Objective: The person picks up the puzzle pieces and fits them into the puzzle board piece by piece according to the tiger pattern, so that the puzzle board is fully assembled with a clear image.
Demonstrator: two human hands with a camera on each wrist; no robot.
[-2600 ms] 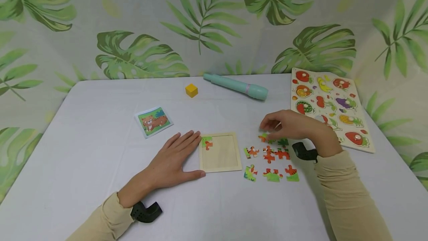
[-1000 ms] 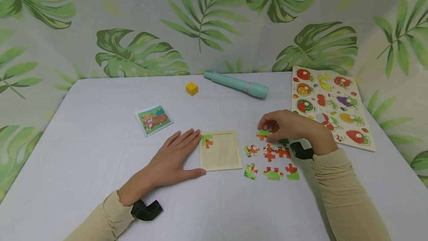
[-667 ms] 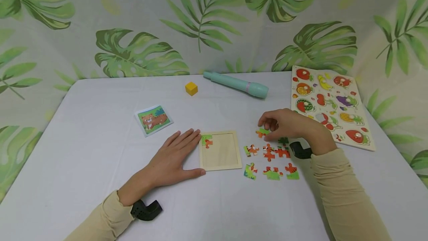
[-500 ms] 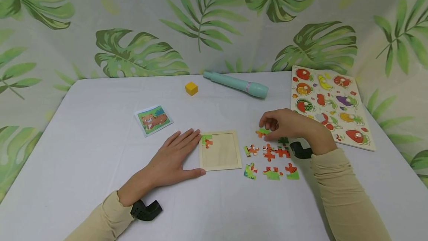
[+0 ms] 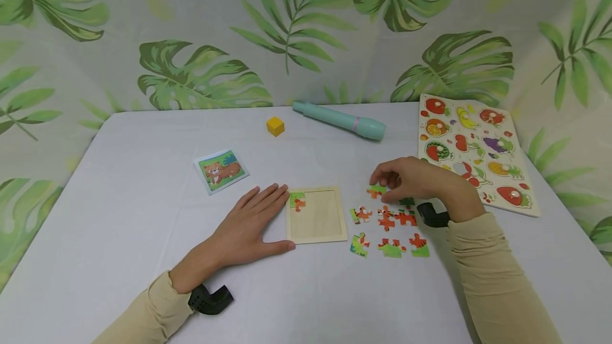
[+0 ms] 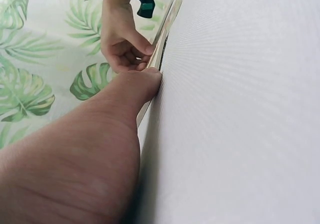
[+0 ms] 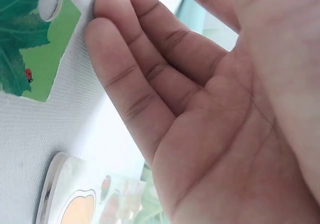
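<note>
A square wooden puzzle tray point(image 5: 317, 240) lies on the white table with one green and orange jigsaw piece point(image 5: 297, 200) in its upper left corner. Flat on the table, my left hand point(image 5: 241, 232) has its fingers spread, fingertips and thumb at the tray's left edge. To the right, my right hand point(image 5: 406, 178) pinches another green and orange puzzle piece point(image 5: 376, 191) between thumb and fingers. Below it several loose pieces lie in rows, such as an orange one point(image 5: 386, 218). A dark green piece point(image 7: 30, 43) shows near the right hand's fingers in the right wrist view.
A tiger picture card point(image 5: 221, 171) lies left of the tray. Behind are a yellow cube point(image 5: 275, 126) and a teal tube-shaped object point(image 5: 339, 120). A fruit peg board point(image 5: 470, 145) lies at the right, partly behind the right arm. A leaf-patterned cloth hangs behind the table.
The pinched piece and my right hand's fingertips have shifted very slightly away from the loose pieces. My left hand has stayed in place at the tray.
</note>
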